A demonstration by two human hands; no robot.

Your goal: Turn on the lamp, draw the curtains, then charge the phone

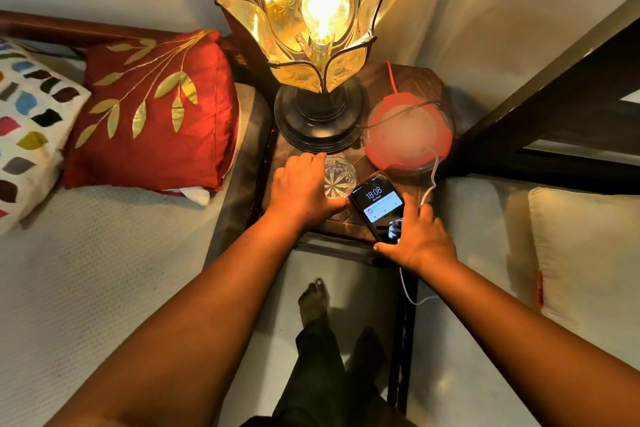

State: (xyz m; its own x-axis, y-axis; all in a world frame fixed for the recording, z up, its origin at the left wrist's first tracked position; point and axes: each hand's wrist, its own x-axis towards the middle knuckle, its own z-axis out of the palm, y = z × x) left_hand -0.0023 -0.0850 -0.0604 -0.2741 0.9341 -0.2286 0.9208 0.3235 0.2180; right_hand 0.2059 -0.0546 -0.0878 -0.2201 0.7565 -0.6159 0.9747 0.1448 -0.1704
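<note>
Lamp (pixel 320 10) lit on small table (pixel 349 225). Right hand (pixel 420 236) holds phone (pixel 379 206) at table's front edge, white cable (pixel 433 177) beside it. Left hand (pixel 303 184) flat on table, fingers relaxed, touching glass (pixel 339 180).

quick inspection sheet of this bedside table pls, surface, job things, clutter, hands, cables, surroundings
surface: dark wooden bedside table, crowded.
job's things: lamp lit; phone at the front edge, screen on; curtains not seen.
clutter: cut-glass tumbler; round red and white object.
hands: left hand rests flat beside the tumbler; right hand grips the phone's lower end.
cables: white cable runs from the red object toward the right hand; plug joint hidden.
surroundings: bed with red cushion on the left; pale cushion on the right.
</note>
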